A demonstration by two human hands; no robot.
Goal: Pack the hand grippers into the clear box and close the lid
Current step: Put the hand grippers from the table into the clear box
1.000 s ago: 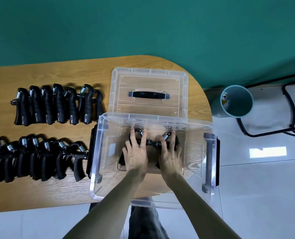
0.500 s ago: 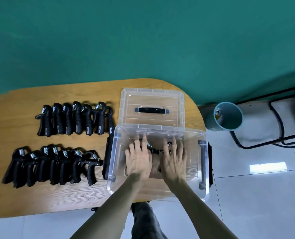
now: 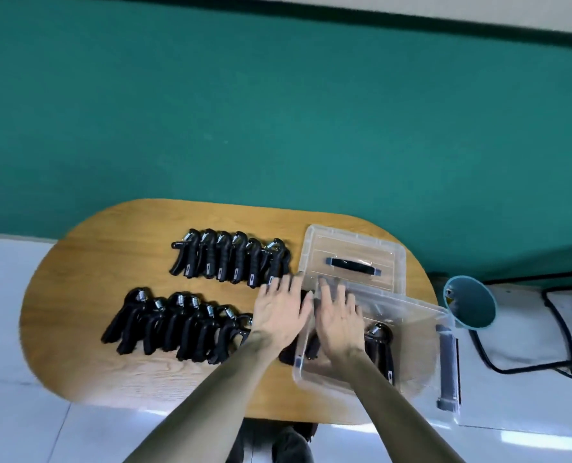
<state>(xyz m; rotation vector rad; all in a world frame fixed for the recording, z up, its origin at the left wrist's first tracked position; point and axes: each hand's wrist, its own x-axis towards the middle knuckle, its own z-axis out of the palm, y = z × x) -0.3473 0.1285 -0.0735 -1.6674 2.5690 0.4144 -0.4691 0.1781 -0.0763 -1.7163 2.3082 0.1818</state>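
The clear box [image 3: 411, 329] stands at the right end of the wooden table [image 3: 87, 309], with black hand grippers [image 3: 381, 345] lying in it. Its clear lid [image 3: 354, 259] with a dark handle lies flat behind it. Two rows of black hand grippers sit left of the box: a far row [image 3: 231, 259] and a near row [image 3: 174, 325]. My left hand [image 3: 282, 310] is open, fingers spread, just outside the box's left wall. My right hand [image 3: 339, 315] is open above the box's left part. Neither hand holds anything.
A teal cylindrical bin [image 3: 470, 307] stands on the floor to the right of the table. Black cables or a chair frame [image 3: 565, 329] lie beyond it. A green wall [image 3: 277, 111] runs behind the table. White floor tiles surround it.
Both hands have lifted out of the box and shifted left, leaving the grippers inside. The camera has risen and tilted, so the table looks smaller and lower in the frame.
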